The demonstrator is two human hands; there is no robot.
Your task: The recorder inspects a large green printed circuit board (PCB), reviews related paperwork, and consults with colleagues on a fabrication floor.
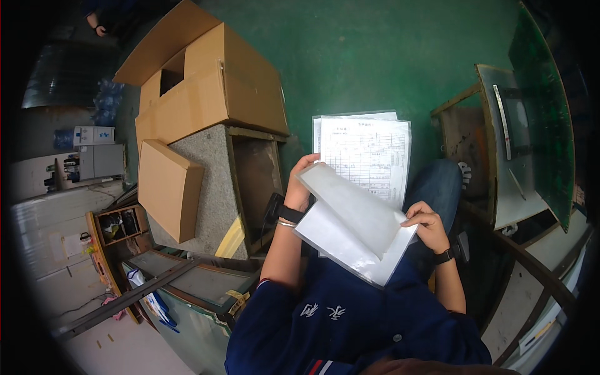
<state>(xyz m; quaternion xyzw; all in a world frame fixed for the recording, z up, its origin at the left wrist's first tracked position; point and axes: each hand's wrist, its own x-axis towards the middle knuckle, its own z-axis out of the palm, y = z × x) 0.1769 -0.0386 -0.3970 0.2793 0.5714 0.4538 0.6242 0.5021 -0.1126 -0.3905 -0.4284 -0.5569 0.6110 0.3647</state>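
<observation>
Left hand (304, 182) gripping 1 printed form (365, 156), right hand (428, 229) pinching white sheets (340, 234), count unclear, 2 cardboard boxes (253, 87)

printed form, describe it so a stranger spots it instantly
From the big cardboard box, look right and down to the left hand. The printed form shows just beyond the curled pale sheet there. Its printed grid sets it apart from that sheet, whose visible faces look blank.

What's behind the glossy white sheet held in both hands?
A printed form, upper part showing a table grid, with another sheet's edge behind it. The glossy white sheet covers most of the form's lower part; its contents there can't be seen.
</observation>
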